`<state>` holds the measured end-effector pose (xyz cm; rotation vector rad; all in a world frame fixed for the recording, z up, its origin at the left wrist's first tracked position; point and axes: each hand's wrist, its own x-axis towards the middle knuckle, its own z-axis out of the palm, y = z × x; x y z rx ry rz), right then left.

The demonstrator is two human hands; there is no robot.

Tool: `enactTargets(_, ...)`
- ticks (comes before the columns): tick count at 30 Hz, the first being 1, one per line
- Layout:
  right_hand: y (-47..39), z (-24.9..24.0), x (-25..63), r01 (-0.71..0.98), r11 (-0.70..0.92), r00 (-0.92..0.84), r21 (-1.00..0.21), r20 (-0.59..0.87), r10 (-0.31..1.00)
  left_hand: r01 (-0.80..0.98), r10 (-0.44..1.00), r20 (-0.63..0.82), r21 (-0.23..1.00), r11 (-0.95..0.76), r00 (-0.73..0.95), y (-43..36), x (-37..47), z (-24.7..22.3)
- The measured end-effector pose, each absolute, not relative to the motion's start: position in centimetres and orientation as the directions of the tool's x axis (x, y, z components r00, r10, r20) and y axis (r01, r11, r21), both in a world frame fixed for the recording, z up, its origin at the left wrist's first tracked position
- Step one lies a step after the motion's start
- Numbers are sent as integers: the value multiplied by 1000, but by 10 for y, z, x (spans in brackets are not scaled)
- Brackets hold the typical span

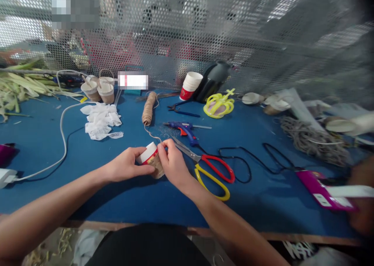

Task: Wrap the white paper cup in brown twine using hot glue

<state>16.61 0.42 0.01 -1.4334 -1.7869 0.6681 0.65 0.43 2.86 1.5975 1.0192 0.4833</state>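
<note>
A small paper cup, white and red, lies tilted in front of me, its lower part wrapped in brown twine. My left hand is closed around the cup, thumb along its near side. My right hand pinches the twine against the cup's far right side; its fingertips are partly hidden. That strand runs back to a twine spool lying on the table. Just right of my right hand are large scissors with red and yellow handles. Behind them rests a blue glue gun.
Twine-wrapped cups, white lace, stacked paper cups, pliers and a yellow crown-shaped piece stand or lie farther back. Cables cross the blue table. Grey cord and a purple power strip lie right. A perforated metal screen closes the back.
</note>
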Motion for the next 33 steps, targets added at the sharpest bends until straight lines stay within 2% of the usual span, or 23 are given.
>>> enactTargets(6,9,8,167,631,318,-158,-708,284,946,447,823,-212,893,-55,527,9,9,40)
enactTargets(13,31,19,166,687,350,-174,-637,324,930,204,841,-159,977,59,518,30,12,35)
enactTargets(17,40,17,167,727,354,-166,-588,349,922,209,832,-125,978,11,541,40,14,34)
enactTargets(20,40,13,166,753,344,-178,-561,331,927,212,818,-153,977,40,554,43,16,32)
enactTargets(27,46,17,178,745,402,-278,-532,301,912,243,857,-187,967,75,480,41,13,14)
enactTargets(29,55,20,198,761,357,-211,-541,314,926,191,866,-184,976,104,465,40,11,9)
enactTargets(31,67,19,222,825,205,-26,-526,327,945,157,873,-175,981,115,455,40,10,5)
enactTargets(33,77,13,245,840,130,51,-526,316,948,169,880,-169,980,103,444,41,10,2)
